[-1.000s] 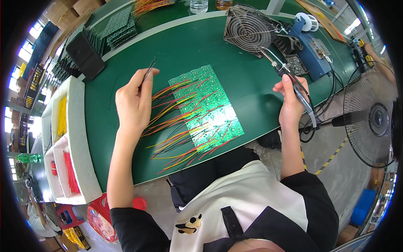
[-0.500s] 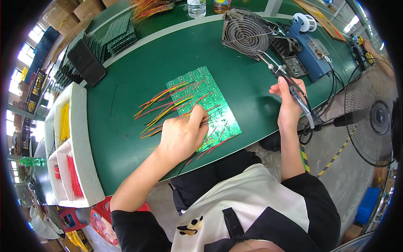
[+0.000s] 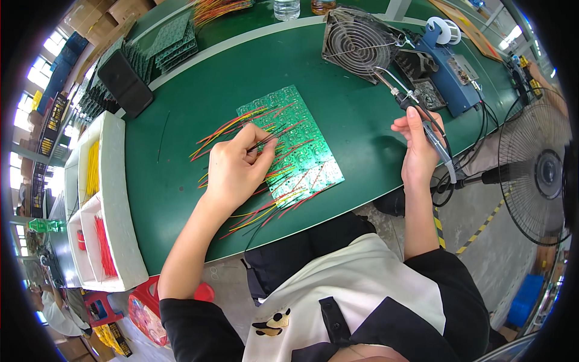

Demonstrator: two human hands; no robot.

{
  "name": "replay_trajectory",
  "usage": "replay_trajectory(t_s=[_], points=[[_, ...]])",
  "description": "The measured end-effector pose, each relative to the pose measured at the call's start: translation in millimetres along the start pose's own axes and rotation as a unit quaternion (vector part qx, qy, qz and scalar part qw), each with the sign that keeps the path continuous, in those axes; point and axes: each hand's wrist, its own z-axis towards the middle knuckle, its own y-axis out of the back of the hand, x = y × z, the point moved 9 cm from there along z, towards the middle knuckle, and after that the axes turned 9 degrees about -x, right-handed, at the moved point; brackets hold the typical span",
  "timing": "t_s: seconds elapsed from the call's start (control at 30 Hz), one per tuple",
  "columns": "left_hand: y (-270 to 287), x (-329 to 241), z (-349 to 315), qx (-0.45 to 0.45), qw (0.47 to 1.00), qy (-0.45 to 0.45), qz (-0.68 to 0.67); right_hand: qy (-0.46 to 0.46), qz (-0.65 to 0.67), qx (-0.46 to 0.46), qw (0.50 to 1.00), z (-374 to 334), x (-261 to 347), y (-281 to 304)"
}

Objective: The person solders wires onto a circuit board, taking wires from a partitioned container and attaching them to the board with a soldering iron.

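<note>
A green circuit board panel (image 3: 316,145) lies on the green tabletop, with several red, yellow and black wires (image 3: 226,131) trailing off its left side. Over the left part of the panel, my left hand (image 3: 238,166) is closed in a pinch on a thin black wire (image 3: 263,142); the fingers partly hide it. My right hand (image 3: 419,151) is wrapped round a soldering iron (image 3: 435,145) to the right of the board. Its metal tip points up and left, and a thin curved solder guide runs beside it, in front of a fan with a round grille (image 3: 357,45).
A white foam box (image 3: 129,241) with yellow and red wires stands on the left, near a black phone-like slab (image 3: 125,83) and stacked boards (image 3: 172,45). A blue soldering station (image 3: 455,87) with a white spool sits back right. Beyond the table edge is a standing fan (image 3: 543,166).
My left hand has moved up and left across the board, uncovering wires at its near end. The panel has shifted slightly away from me. My right hand still holds the iron, nearly unmoved.
</note>
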Motion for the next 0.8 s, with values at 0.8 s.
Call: replay_trajectory(t_s=[0.8], points=[[2.3, 21.8, 1.8, -0.066, 0.996, 0.047, -0.025, -0.085, 0.034, 0.064, 0.994, -23.2, -9.0, -7.9]])
